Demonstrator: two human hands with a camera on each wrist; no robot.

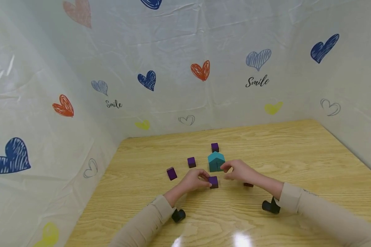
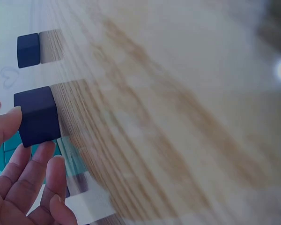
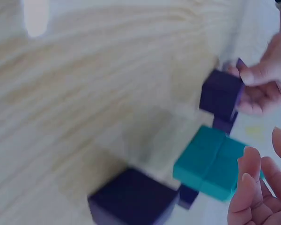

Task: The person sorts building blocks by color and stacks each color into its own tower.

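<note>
My left hand [image 1: 192, 180] pinches a purple cube [image 1: 214, 183] at its left side, thumb on the near side and fingers behind. Up close in the left wrist view, the same cube [image 2: 37, 115] sits between thumb and fingertips. Just behind it stands a teal house-shaped block [image 1: 215, 158] with a pitched top and a line across its face. My right hand [image 1: 239, 171] hovers at the house's right side, thumb and fingers apart. In the right wrist view, its loosely bent fingers [image 3: 251, 161] overlap the edge of the teal block [image 3: 210, 161].
Other purple cubes lie around: one behind the house [image 1: 215, 147], one to its left [image 1: 191, 162], another farther left [image 1: 171, 173]. A dark block [image 1: 248, 184] is partly hidden under my right wrist. A white sheet with printed hearts [image 1: 173, 99] walls the wooden table [image 1: 160, 147].
</note>
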